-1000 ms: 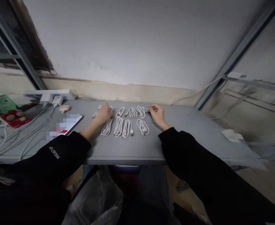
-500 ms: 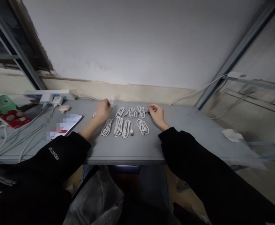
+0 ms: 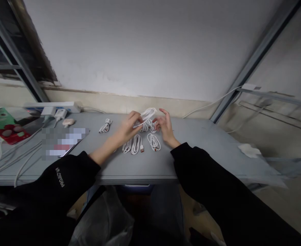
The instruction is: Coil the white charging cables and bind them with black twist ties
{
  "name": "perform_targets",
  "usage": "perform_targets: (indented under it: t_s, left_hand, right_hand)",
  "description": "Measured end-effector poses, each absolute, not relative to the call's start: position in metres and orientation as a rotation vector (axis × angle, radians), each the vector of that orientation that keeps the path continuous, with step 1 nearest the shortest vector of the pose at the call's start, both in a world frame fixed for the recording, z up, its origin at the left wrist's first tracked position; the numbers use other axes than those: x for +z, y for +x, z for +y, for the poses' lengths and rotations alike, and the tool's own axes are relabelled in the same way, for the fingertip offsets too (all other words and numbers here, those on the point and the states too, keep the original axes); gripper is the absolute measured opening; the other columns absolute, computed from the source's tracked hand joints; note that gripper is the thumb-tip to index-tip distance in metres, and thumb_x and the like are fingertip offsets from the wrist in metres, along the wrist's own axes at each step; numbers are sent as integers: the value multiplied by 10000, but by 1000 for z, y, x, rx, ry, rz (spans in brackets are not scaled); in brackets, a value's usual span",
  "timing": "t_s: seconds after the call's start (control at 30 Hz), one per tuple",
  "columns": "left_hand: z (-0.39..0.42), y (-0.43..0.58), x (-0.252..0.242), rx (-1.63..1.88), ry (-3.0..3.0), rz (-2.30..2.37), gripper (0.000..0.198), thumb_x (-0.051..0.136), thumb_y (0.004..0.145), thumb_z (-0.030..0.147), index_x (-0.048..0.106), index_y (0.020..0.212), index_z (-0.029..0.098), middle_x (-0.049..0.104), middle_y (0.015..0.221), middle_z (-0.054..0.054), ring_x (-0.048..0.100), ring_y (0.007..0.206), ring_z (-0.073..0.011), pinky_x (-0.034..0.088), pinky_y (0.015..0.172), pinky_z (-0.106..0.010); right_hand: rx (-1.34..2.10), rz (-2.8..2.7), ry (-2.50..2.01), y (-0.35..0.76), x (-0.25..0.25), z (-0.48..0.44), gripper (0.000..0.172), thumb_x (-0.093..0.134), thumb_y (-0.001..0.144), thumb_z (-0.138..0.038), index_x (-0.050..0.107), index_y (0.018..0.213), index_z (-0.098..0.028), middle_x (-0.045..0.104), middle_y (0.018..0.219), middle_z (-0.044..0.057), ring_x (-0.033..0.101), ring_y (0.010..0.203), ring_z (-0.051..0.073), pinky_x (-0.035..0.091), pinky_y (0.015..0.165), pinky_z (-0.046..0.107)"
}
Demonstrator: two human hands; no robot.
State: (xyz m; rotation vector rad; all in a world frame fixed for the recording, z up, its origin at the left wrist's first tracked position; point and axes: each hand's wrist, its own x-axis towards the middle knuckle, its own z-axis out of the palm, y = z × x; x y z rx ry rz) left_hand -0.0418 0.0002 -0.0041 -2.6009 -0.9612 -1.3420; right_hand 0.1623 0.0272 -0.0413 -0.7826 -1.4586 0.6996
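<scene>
Though limp and light, a looped white charging cable pinched in the left hand, raised over the middle of a gray table; soft, smooth sheathing, easiest to take at the bunched coil rather than a dangling end. Right hand open, fingers spread, just beside the loop, holding nothing. Coiled white cables lying below both hands at frame center, one small bundle set apart to the left.

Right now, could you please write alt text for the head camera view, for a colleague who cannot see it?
A left hand holds up a looped white charging cable, with an open right hand beside it. Other coiled white cables lie on a grey table, with a power strip at the back.
</scene>
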Motion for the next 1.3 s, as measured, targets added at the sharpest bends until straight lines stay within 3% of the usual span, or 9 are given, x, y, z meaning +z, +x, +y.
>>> perform_targets:
  t_s: [0.1,0.2,0.33,0.53,0.73,0.9,1.03,1.17,1.3]
  left_hand:
    - [-4,-30,-10,-1182,-2776,-786,34,522,950,208,526,917,201,612,994,-65,597,933,-189,498,832,-318]
    - [-5,-20,-18,-1046,-2815,-762,48,498,954,212,520,914,198,609,1006,-77,602,902,-196,506,810,-327]
    - [-2,-11,-26,-1074,-2710,-898,163,587,856,178,514,1002,186,619,1085,-108,610,997,-245,517,861,-391]
    - [-1,-1,-25,-1303,-2531,-1176,540,667,778,177,469,1278,131,621,1281,-190,584,1210,-318,477,1008,-484]
    - [3,-3,-22,-1108,-2801,-1353,330,554,824,113,617,1144,162,752,1025,-117,704,958,-256,536,859,-395]
    - [4,-7,-22,-1309,-2994,-1222,445,529,737,30,675,1140,150,774,991,-77,716,942,-216,555,857,-348]
    - [-3,-9,-16,-1307,-3212,-1231,493,534,747,52,654,1222,107,761,866,-42,688,751,-172,561,732,-302]
    - [-6,-9,-14,-1234,-3135,-1234,499,646,746,142,639,1244,107,771,1018,-83,705,859,-206,557,779,-323]
    - [-8,-7,-16,-1132,-2875,-1422,353,626,798,233,697,1133,151,779,986,-110,719,877,-251,540,779,-361]
  right_hand:
    - [727,-1436,-759,156,-39,18,711,594,795,-756,475,1292,-262,575,652,-50,472,464,129,398,471,287]
    - [701,-1372,-812,152,-39,12,485,628,787,-707,589,940,-248,504,571,-55,459,463,130,398,454,278]
    - [519,-1373,-867,148,-40,8,439,615,805,-655,537,682,-240,522,596,-22,505,550,143,447,521,287]
    - [308,-1408,-852,145,-44,2,369,573,870,-584,568,706,-254,581,644,-8,552,622,166,504,640,327]
    - [186,-1462,-785,140,-51,1,339,560,913,-562,601,751,-267,616,662,-6,577,619,174,520,643,342]
    - [72,-1551,-645,143,-46,2,284,566,946,-485,636,782,-265,661,707,3,611,631,168,531,656,335]
    - [38,-1596,-675,149,-43,4,340,542,946,-540,636,774,-263,663,700,18,616,630,179,537,663,348]
    - [50,-1585,-732,148,-46,6,374,507,953,-571,628,779,-263,658,701,20,616,640,183,544,664,350]
    - [36,-1645,-616,142,-46,5,307,493,984,-473,611,792,-265,665,737,20,622,690,186,545,685,358]
